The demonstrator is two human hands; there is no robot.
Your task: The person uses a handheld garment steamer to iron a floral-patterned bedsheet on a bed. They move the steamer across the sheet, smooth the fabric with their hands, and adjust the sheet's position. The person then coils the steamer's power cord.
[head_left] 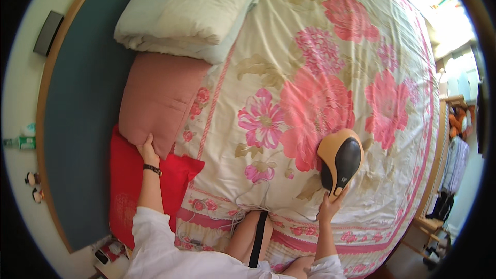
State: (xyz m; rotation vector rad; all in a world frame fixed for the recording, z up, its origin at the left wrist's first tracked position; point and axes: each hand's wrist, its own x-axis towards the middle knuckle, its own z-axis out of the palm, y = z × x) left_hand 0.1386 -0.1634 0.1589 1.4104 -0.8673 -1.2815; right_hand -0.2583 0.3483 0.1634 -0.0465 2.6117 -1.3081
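Left hand (147,151) grips the pillow (160,93); right hand (330,206) holds the vacuum (346,156) ahead, seemingly cleaning the bed (227,119). The next stroke calls for flat contact.

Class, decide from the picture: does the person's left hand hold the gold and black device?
No, the right hand holds the device by its handle, while the left hand grips the pink pillow.

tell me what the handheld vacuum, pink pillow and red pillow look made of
Handheld vacuum: probably hard plastic, smooth gold around a shinier black panel that catches light.
Pink pillow: fabric, matte, showing soft creases and a seam; fibre unclear.
Red pillow: likely fabric, given its soft pointed corner; finish hard to judge.
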